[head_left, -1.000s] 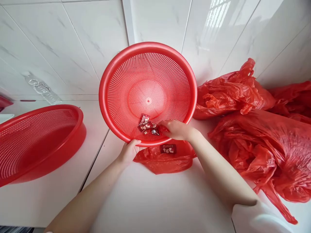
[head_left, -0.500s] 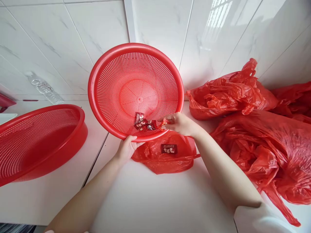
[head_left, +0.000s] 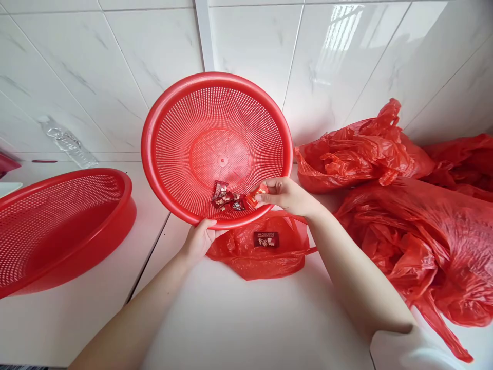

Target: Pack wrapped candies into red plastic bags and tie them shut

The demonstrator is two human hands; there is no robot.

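While the right hand (head_left: 290, 196) pinches an orange packet (head_left: 259, 195) between thumb and fingers, look where it sits — just inside the near edge of the basket (head_left: 181, 128), right beside a small heap of dark packets (head_left: 220, 191). And the left hand (head_left: 198, 240) grips that same near edge, thumb over the rim, fingers tucked beneath. What a tilt on that basket: its open mouth faces us, pierced sides and round base in plain sight! Just below it, an open bag (head_left: 265, 267) lies spread on the counter (head_left: 250, 329), one lone packet (head_left: 266, 239), dark too, showing in it. Out to the right, bulging bags (head_left: 442, 231) crowd together, red and crumpled, the nearest trailing a twisted end. Over on the left, a second basket (head_left: 96, 231) is cut off by the edge of view — and behind it, a clear bottle (head_left: 67, 141), close to the tiled wall (head_left: 246, 36).
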